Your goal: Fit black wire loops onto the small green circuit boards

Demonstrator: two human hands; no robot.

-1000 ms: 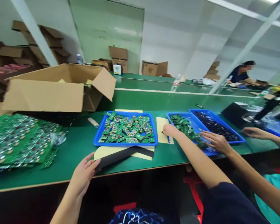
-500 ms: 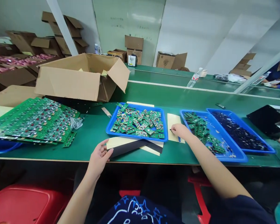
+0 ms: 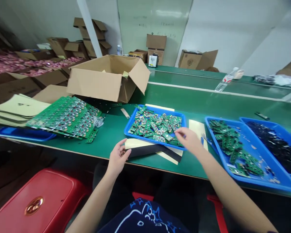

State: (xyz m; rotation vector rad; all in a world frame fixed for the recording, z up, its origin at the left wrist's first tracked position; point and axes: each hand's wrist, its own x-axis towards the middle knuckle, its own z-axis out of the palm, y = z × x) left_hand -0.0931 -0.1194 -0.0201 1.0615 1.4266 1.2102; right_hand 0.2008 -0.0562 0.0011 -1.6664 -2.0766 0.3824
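My left hand [image 3: 117, 157] pinches the left end of a black strip [image 3: 145, 150] lying over pale yellow paper sheets [image 3: 133, 142] at the table's front edge. Behind them sits a blue tray [image 3: 127, 127] heaped with small green circuit boards [image 3: 155, 124]. My right hand [image 3: 188, 139] hovers at that tray's right front corner, thumb and fingertips together; whatever is between them cannot be made out. To its right a blue-handled tool [image 3: 202, 139] rests on another yellow sheet [image 3: 195, 127].
On the right, one blue tray [image 3: 260, 181] holds green boards and another [image 3: 244, 119] black parts. Large board panels [image 3: 63, 118] are stacked left beside yellow sheets [image 3: 21, 105]. An open carton [image 3: 94, 82] stands behind. A red stool [image 3: 46, 197] is below left.
My right hand has moved left from the yellow sheet to the corner of the middle tray. My left hand stays at the black strip. The view has turned left.
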